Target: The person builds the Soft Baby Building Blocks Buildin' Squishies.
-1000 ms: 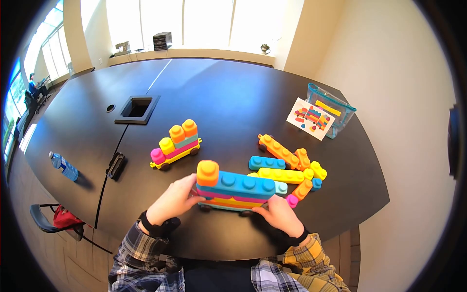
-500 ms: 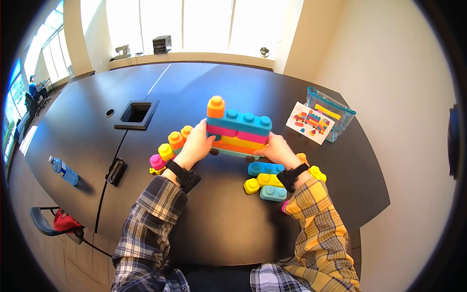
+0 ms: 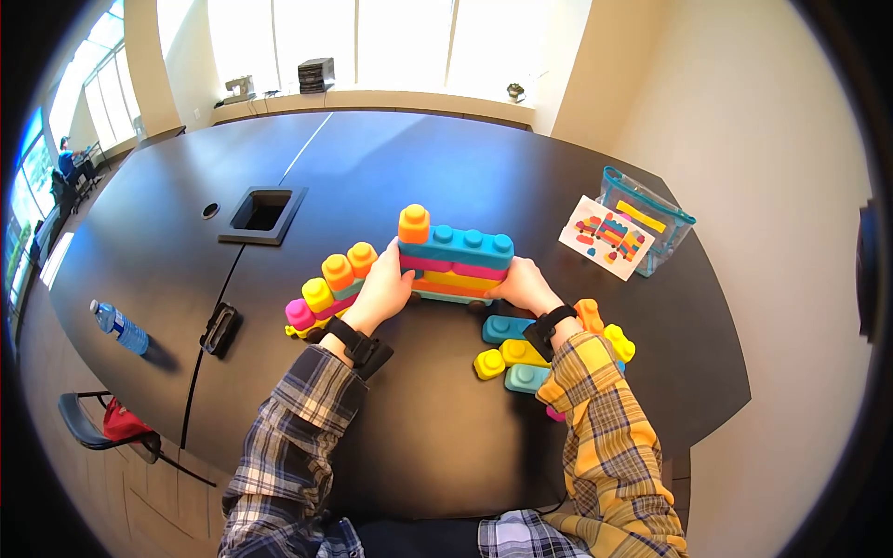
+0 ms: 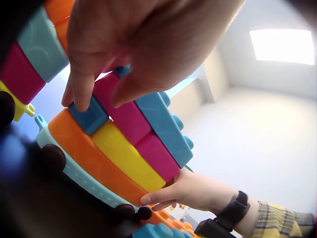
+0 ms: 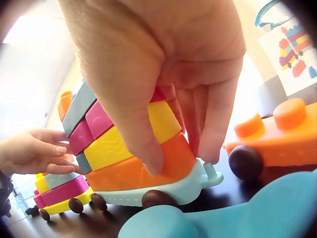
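A stacked block car stands between the two hands, with a light-teal wheeled base (image 5: 129, 196), an orange layer (image 4: 89, 153), yellow and magenta blocks, a blue top block (image 3: 456, 247) and one orange block (image 3: 414, 224) at its left end. My left hand (image 3: 380, 286) grips the car's left end, its thumb on the near side. The right end is pinched low by my right hand (image 3: 526, 285), the thumb on the orange layer in the right wrist view. Left of it, a smaller block car (image 3: 319, 296) on a yellow base is partly behind my left hand.
Loose blocks, among them a teal one (image 3: 527, 378) and a yellow one (image 3: 489, 365), lie under and beside the right forearm. A picture card (image 3: 606, 237) leans by a clear pouch (image 3: 666, 244) at the back right. A bottle (image 3: 120, 327) and a black case (image 3: 221, 329) are left.
Both hands have carried the large car from the near middle of the table away from the body, beside the smaller car. Over the last half second it has come down slightly.
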The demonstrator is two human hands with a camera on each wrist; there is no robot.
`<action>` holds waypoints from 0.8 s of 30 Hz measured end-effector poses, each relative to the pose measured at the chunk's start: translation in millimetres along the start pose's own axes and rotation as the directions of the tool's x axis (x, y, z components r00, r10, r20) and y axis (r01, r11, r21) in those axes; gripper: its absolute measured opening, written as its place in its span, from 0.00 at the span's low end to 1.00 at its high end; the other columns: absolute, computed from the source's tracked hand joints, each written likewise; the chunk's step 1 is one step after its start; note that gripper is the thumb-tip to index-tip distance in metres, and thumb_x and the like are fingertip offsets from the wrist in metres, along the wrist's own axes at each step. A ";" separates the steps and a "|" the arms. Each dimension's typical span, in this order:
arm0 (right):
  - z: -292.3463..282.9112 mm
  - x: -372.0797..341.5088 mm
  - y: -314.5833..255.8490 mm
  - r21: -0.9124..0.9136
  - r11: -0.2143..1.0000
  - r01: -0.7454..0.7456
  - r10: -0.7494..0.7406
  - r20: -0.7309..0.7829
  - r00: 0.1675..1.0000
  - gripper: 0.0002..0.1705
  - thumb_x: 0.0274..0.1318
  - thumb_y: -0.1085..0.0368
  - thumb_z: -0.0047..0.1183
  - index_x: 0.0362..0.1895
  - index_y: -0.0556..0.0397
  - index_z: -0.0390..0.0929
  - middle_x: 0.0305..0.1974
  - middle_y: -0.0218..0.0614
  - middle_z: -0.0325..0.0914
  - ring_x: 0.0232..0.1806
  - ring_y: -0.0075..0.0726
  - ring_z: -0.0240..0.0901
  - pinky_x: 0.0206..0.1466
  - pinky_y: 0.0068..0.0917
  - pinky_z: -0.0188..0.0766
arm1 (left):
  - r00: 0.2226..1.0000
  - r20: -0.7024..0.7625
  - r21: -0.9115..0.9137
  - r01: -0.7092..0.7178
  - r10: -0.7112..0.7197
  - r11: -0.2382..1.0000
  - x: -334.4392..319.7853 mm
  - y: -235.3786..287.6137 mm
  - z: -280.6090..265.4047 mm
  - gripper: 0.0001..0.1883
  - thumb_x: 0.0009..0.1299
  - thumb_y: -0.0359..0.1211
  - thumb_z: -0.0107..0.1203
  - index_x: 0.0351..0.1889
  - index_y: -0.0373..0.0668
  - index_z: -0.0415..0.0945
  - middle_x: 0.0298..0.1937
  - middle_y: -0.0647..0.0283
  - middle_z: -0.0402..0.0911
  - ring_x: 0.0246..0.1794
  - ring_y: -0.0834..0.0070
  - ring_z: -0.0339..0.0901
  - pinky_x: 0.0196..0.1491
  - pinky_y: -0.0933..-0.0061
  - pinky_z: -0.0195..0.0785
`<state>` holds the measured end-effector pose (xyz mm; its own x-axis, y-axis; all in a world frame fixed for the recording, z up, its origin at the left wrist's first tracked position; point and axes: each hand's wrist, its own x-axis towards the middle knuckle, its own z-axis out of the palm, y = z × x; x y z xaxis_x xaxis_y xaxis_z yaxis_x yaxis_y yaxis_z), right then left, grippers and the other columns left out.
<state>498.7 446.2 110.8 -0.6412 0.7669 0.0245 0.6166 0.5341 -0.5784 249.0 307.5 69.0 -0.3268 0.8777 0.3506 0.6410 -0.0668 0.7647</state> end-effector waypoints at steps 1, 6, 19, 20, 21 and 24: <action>-1.2 0.5 1.6 0.003 1.000 0.009 -0.009 0.005 1.000 0.33 0.42 0.61 0.80 0.55 0.56 0.84 0.50 0.52 0.89 0.55 0.58 0.86 0.61 0.45 0.82 | 1.000 0.001 0.001 0.005 -0.005 1.000 -2.7 3.6 -1.6 0.33 0.76 0.23 0.58 0.78 0.32 0.60 0.65 0.43 0.81 0.60 0.54 0.85 0.62 0.59 0.78; -3.0 -0.3 1.1 0.011 1.000 -0.025 0.025 0.009 1.000 0.33 0.42 0.61 0.80 0.55 0.56 0.84 0.50 0.52 0.89 0.55 0.58 0.86 0.61 0.44 0.81 | 0.998 -0.027 0.122 0.053 -0.050 0.991 -25.7 64.4 -57.4 0.23 0.75 0.25 0.61 0.68 0.34 0.76 0.57 0.46 0.85 0.55 0.59 0.87 0.57 0.63 0.79; -9.1 -3.7 -3.7 0.073 0.996 -0.048 0.042 0.079 0.996 0.32 0.47 0.67 0.77 0.58 0.58 0.82 0.52 0.50 0.89 0.56 0.53 0.86 0.62 0.42 0.80 | 0.983 -0.096 0.557 -0.075 0.154 0.827 -48.1 10.4 -73.1 0.37 0.66 0.27 0.67 0.76 0.51 0.72 0.70 0.56 0.78 0.70 0.46 0.72 0.72 0.50 0.69; -8.7 -3.1 -2.9 0.061 0.997 -0.037 0.032 0.079 0.996 0.32 0.47 0.67 0.77 0.58 0.58 0.82 0.51 0.51 0.89 0.56 0.53 0.86 0.62 0.42 0.80 | 0.986 -0.085 0.548 -0.071 0.140 0.833 -48.3 11.3 -72.8 0.37 0.66 0.27 0.67 0.76 0.52 0.72 0.71 0.57 0.77 0.71 0.45 0.71 0.72 0.49 0.68; -7.5 -2.3 -2.4 0.062 0.997 -0.037 0.032 0.079 0.996 0.32 0.47 0.67 0.77 0.58 0.58 0.82 0.51 0.51 0.89 0.56 0.53 0.86 0.62 0.42 0.80 | 0.986 -0.085 0.548 -0.071 0.140 0.833 -48.8 12.4 -72.2 0.37 0.66 0.27 0.67 0.76 0.52 0.72 0.71 0.57 0.77 0.71 0.45 0.71 0.72 0.49 0.68; -6.6 -2.9 4.2 0.060 0.998 -0.008 0.003 0.093 0.996 0.37 0.47 0.67 0.77 0.63 0.57 0.78 0.53 0.50 0.88 0.55 0.51 0.86 0.61 0.41 0.81 | 0.991 -0.089 0.574 -0.030 0.098 0.819 -52.6 24.1 -68.8 0.38 0.67 0.28 0.67 0.77 0.53 0.70 0.73 0.57 0.75 0.74 0.43 0.68 0.73 0.45 0.67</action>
<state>506.2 448.5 113.7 -0.6792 0.7321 -0.0526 0.5936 0.5057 -0.6261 233.9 227.1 106.2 -0.3228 0.8209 0.4711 0.9328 0.1916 0.3054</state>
